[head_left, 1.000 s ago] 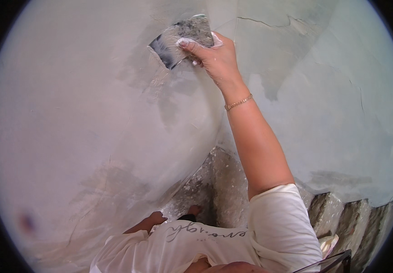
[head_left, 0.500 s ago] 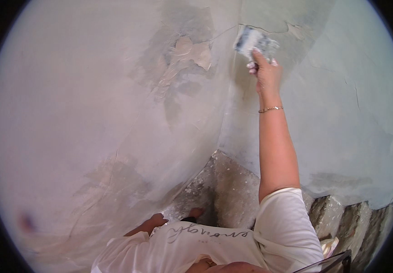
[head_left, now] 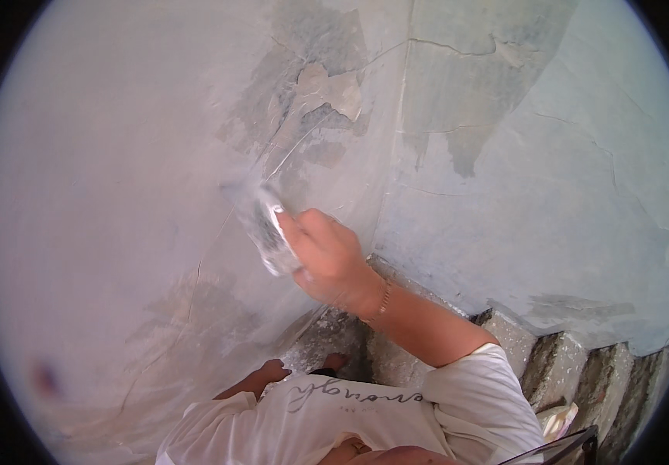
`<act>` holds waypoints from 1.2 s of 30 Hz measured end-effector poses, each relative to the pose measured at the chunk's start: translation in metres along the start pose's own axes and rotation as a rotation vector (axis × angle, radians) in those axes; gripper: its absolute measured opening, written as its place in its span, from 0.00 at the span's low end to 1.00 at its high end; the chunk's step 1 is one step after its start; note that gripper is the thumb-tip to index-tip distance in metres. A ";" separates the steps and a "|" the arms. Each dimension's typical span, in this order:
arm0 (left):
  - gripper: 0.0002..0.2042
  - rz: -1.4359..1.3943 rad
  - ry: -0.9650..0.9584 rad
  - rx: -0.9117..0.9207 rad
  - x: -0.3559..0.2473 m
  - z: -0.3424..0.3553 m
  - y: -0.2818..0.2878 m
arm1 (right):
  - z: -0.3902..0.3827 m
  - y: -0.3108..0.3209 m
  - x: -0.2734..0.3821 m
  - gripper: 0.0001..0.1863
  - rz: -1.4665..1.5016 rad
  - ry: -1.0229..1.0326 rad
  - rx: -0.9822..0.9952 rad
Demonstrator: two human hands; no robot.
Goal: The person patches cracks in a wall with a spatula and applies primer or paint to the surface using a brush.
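My right hand point(head_left: 330, 260) is closed around a putty knife point(head_left: 261, 225), its wide blade smeared with white filler. The blade is blurred by motion and lies at the left wall point(head_left: 102, 170), below a patch of flaking plaster point(head_left: 330, 89). Whether its edge touches the wall I cannot tell. Low down, next to my white shirt, my left hand point(head_left: 275, 368) shows only in part. Its fingers, and anything in them, are hidden.
A crack point(head_left: 458, 50) runs across the grey damp patch on the right wall point(head_left: 520, 201). The walls meet in a corner point(head_left: 385, 186). Stone steps point(head_left: 555, 356) rise along the right wall's foot. Speckled stone floor point(head_left: 334, 333) shows below the corner.
My right hand has swung down and left with the putty knife, from the cracked patch on the right wall to the left wall. My left hand has hardly moved.
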State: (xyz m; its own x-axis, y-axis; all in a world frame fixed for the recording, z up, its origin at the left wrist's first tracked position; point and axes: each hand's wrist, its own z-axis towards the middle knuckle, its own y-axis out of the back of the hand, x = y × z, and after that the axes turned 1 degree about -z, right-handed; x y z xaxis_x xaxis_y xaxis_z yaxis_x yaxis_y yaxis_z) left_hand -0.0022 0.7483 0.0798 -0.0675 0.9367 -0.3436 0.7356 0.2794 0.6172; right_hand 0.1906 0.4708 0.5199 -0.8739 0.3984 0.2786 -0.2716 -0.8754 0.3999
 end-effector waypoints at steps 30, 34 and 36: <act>0.29 0.043 0.035 0.026 -0.029 -0.014 0.013 | 0.005 0.003 0.010 0.18 0.511 -0.276 0.205; 0.29 0.026 0.076 0.054 -0.023 -0.016 0.007 | 0.019 0.006 -0.043 0.15 0.815 -0.842 0.033; 0.30 0.037 0.103 0.082 -0.017 -0.018 0.002 | 0.019 0.024 -0.077 0.09 0.701 -0.945 -0.074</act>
State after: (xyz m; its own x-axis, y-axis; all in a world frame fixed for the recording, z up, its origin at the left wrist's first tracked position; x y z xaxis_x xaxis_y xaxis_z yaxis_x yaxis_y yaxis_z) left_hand -0.0112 0.7369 0.0995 -0.1052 0.9640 -0.2444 0.7915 0.2300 0.5663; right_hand 0.2595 0.4247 0.5247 -0.2045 -0.1590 0.9659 0.0996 -0.9850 -0.1411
